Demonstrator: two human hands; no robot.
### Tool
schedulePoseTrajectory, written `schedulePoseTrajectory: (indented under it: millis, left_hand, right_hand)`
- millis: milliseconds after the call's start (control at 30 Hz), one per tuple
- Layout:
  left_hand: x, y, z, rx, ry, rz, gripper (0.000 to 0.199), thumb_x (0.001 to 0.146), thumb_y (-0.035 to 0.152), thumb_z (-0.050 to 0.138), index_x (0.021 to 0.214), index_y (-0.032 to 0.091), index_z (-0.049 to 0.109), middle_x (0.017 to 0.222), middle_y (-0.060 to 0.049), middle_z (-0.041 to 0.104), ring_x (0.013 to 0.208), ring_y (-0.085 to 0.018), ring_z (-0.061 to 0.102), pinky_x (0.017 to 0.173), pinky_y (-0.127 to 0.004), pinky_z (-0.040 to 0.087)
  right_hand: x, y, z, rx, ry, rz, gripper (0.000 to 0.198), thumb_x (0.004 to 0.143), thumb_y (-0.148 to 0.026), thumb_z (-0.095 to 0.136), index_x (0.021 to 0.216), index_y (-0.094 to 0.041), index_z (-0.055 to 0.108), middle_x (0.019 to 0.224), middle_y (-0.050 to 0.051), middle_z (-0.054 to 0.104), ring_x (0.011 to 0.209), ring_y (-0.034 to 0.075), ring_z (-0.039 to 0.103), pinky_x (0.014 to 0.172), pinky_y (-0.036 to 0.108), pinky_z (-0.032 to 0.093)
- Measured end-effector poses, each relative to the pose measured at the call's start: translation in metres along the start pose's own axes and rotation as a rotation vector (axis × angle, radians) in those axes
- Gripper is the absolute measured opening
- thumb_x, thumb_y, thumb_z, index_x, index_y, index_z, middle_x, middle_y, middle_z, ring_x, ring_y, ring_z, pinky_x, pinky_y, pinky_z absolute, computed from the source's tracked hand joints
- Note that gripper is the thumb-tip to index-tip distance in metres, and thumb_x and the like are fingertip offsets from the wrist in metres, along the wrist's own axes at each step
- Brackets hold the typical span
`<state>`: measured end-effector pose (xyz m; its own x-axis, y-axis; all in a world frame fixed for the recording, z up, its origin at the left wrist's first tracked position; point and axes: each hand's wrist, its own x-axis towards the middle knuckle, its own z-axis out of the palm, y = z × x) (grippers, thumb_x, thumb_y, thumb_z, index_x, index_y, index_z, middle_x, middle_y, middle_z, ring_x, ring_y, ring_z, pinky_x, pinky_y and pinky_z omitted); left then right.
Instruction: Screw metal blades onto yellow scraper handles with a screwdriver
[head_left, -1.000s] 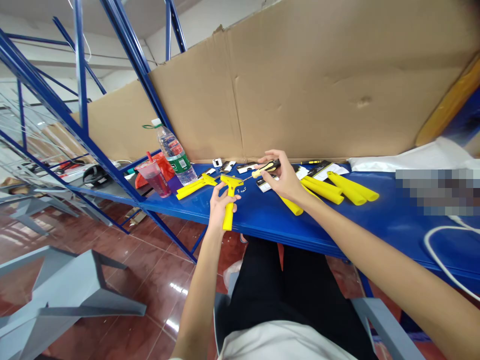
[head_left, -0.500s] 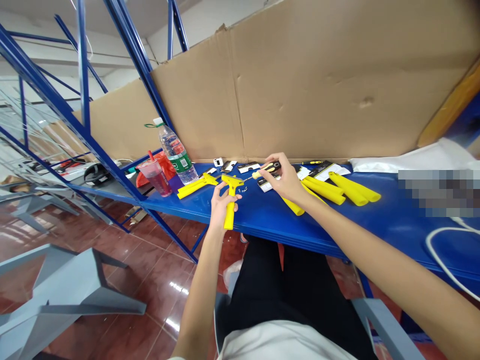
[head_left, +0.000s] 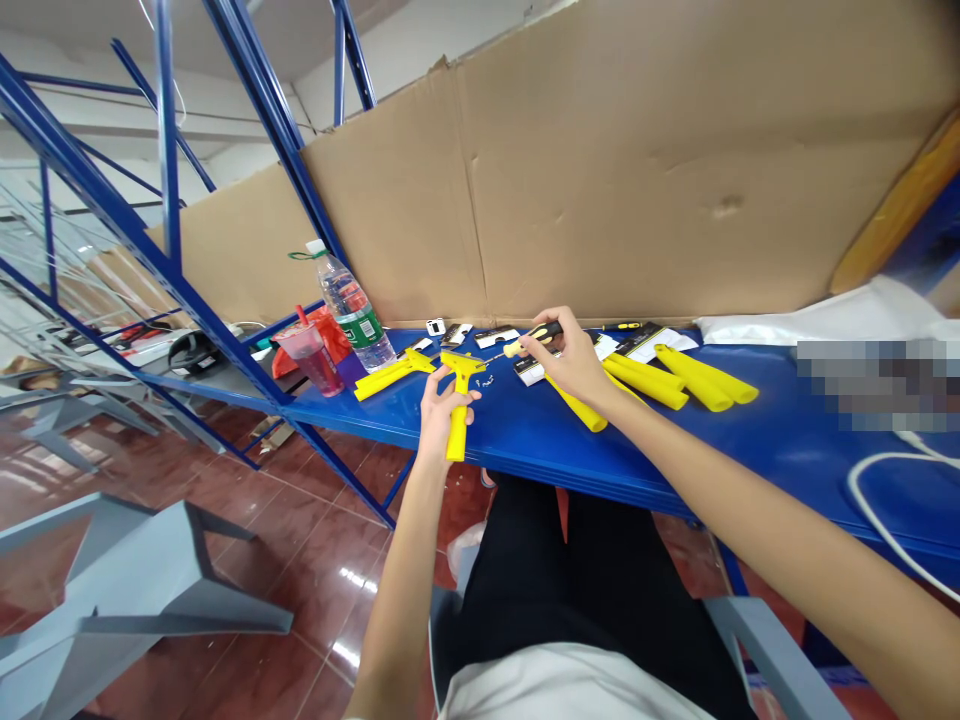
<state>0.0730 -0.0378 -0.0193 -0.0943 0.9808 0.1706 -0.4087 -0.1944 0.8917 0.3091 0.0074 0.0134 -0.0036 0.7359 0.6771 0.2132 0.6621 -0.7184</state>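
Note:
My left hand (head_left: 441, 412) is closed around a yellow scraper (head_left: 457, 425), its T-shaped head up and its handle pointing toward me. In my right hand (head_left: 568, 360) is a screwdriver (head_left: 534, 338) with a black and cream handle. Its shaft points left to the side of the scraper's head; whether the tip touches a screw is too small to tell. Small metal screws (head_left: 486, 381) lie on the blue table just right of the head. Another yellow scraper (head_left: 386, 378) rests to the left. Several yellow handles (head_left: 705, 380) lie beyond my right hand.
A water bottle (head_left: 356, 310) and a pink cup (head_left: 315, 357) stand at the left by a blue rack post (head_left: 270, 110). Printed cards (head_left: 495, 337) lie along the cardboard wall (head_left: 615, 160). A white cable (head_left: 862, 490) curls at the right. Grey chairs (head_left: 172, 560) stand left.
Almost nothing differs. Both hands keep their hold on the scraper and screwdriver, and the whole view has shifted very slightly.

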Motion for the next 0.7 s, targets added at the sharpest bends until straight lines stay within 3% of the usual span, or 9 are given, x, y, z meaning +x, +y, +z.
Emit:
schedulePoseTrajectory:
  millis: [233, 500, 700]
  left_hand:
    - [0.0, 0.001, 0.0006, 0.0, -0.006, -0.012, 0.079, 0.061, 0.012, 0.082, 0.135, 0.025, 0.054, 0.117, -0.01, 0.074, 0.081, -0.019, 0.076, 0.051, -0.021, 0.038]
    - [-0.001, 0.001, 0.0001, 0.001, -0.006, -0.008, 0.078, 0.061, 0.013, 0.082, 0.133, 0.025, 0.054, 0.113, -0.008, 0.074, 0.081, -0.02, 0.076, 0.051, -0.021, 0.038]
    - [0.0007, 0.0006, -0.0015, 0.001, -0.004, -0.017, 0.081, 0.061, 0.012, 0.084, 0.135, 0.026, 0.055, 0.12, -0.01, 0.073, 0.082, -0.019, 0.076, 0.052, -0.02, 0.038]
  right_hand:
    - [-0.0011, 0.0001, 0.0002, 0.107, -0.103, -0.125, 0.039, 0.103, -0.049, 0.071, 0.131, -0.031, 0.051, 0.124, 0.009, 0.078, 0.115, 0.029, 0.076, 0.104, 0.052, 0.061]
    - [0.0022, 0.0021, -0.0014, -0.075, 0.033, 0.003, 0.044, 0.092, -0.063, 0.082, 0.108, -0.029, 0.06, 0.103, 0.006, 0.078, 0.09, 0.029, 0.076, 0.088, 0.051, 0.063]
    - [-0.0002, 0.0017, 0.0001, 0.111, -0.097, -0.065, 0.046, 0.096, -0.056, 0.079, 0.125, -0.031, 0.053, 0.122, 0.009, 0.079, 0.111, 0.031, 0.078, 0.104, 0.055, 0.061]
